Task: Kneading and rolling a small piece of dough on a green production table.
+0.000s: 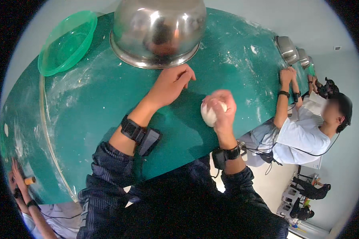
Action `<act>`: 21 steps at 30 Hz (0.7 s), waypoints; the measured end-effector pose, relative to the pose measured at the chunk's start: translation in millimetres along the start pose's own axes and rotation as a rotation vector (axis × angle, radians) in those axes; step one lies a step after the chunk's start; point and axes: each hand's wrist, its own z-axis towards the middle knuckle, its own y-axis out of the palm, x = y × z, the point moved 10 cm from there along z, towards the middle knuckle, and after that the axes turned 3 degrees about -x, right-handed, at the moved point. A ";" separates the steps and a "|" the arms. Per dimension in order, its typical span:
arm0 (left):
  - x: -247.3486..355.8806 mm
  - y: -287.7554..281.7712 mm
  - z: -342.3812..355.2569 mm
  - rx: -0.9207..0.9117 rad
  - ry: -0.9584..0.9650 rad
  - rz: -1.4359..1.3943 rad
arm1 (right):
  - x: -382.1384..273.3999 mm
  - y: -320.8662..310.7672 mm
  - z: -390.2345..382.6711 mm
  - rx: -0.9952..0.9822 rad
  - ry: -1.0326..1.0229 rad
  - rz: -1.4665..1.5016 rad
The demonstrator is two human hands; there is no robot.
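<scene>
My right hand [222, 109] is wrapped round a ball of white dough [208, 114] above the green tabletop [107, 103]. The hand is slightly blurred, and its fingers cover the dough's far side. Just below the near rim of a large steel bowl [155, 47], my left hand [173, 84] is closed with its fingers curled in, and no object shows in it. Whether that hand touches the rim I cannot tell. The bowl sits mouth down on the table.
A green plastic basin [68, 44] stands at the far left. Flour and dough scraps mark the table. On the right a person in a white shirt [301, 139] works near smaller steel bowls [287, 50]. Another person's hands [18, 179] are at the lower left beside a rolling pin [30, 181].
</scene>
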 end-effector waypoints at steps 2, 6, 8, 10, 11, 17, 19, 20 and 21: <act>-0.5 -0.5 -2.2 -0.006 0.003 -0.010 | 5.3 -16.3 -4.5 0.082 0.031 0.309; -0.1 0.8 -4.4 -0.016 0.013 -0.046 | -16.0 -27.0 -29.7 0.024 -0.126 0.015; -2.5 -4.2 -7.5 -0.011 -0.013 -0.052 | -19.1 -16.0 -42.7 -0.127 -0.165 -0.263; -7.9 -1.7 -7.3 -0.019 -0.050 -0.126 | -21.9 -9.0 -58.9 -0.183 -0.172 -0.396; -5.5 -1.3 -5.2 -0.012 -0.052 -0.123 | -30.9 0.2 -68.9 -0.190 -0.243 -0.460; 1.3 2.7 -2.6 -0.015 -0.040 -0.100 | -56.3 69.4 -81.8 -0.228 -0.414 -0.811; 3.7 3.2 -1.5 -0.023 -0.043 -0.065 | -54.6 71.6 -69.5 -0.201 -0.443 -0.872; 0.1 2.5 -1.3 -0.019 -0.043 -0.065 | -51.6 73.7 -59.8 -0.251 -0.431 -0.879; -3.6 2.6 -0.1 -0.019 -0.030 -0.065 | -48.2 75.6 -50.1 -0.300 -0.419 -0.888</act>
